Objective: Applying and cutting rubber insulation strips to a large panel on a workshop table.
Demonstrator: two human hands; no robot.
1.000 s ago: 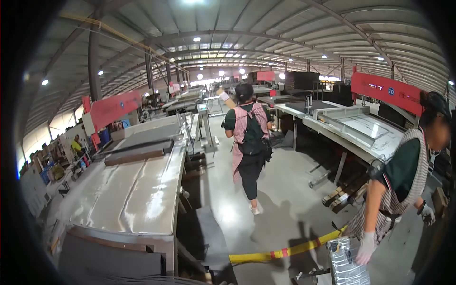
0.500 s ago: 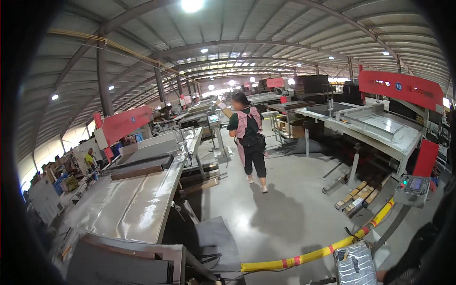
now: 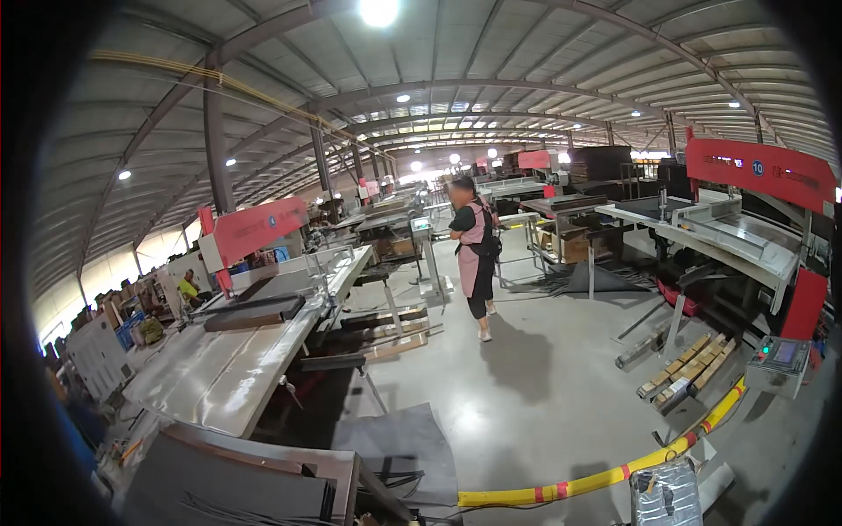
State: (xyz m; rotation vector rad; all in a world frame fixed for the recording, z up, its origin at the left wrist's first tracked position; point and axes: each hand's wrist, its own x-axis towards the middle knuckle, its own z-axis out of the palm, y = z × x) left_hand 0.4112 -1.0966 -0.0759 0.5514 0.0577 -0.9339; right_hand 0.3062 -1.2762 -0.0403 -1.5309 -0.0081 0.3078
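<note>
Neither my left hand nor my right hand shows in the picture. At the lower edge, right of the middle, a silver-wrapped block (image 3: 668, 495) stands closest to me. A yellow floor cable cover (image 3: 605, 478) with red bands curves behind it. Near me on the left lie dark grey sheets (image 3: 219, 482) on a table. Beyond them is a large machine table (image 3: 228, 373) with a shiny metal top and dark panels (image 3: 254, 314) on it.
A person (image 3: 478, 250) in a pink apron stands in the aisle. At right are a control box (image 3: 779, 364), wooden strips (image 3: 688, 368) on the floor and a red-topped machine (image 3: 759, 171). Another red-topped machine (image 3: 259, 230) is at left. A dark sheet (image 3: 399, 451) covers floor nearby.
My view has swung slightly left, so things sit further right. The person in the aisle has turned to the left. A dark arm-like shape at the lower right has left the picture.
</note>
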